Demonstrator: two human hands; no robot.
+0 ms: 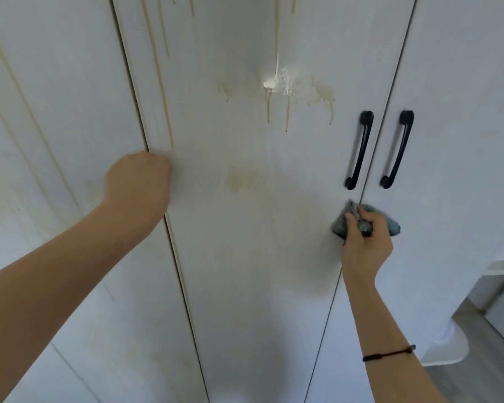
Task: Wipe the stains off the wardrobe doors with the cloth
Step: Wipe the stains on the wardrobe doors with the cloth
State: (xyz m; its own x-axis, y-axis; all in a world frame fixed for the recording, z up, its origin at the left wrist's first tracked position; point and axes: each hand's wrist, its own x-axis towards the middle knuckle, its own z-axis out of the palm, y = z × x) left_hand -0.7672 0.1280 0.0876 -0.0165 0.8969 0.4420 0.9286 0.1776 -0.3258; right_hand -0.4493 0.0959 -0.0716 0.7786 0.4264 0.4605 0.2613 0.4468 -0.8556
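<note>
Clutching the cloth, the right hand half covers it; left hand hides its fingers, perhaps curled.

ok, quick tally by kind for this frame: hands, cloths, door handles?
hands: 2 (left hand, right hand)
cloth: 1, in the right hand's grip
black handles: 2
total: 5

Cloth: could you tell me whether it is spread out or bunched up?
Bunched up: the cloth bulges, crumpled, from the right grip.
</note>
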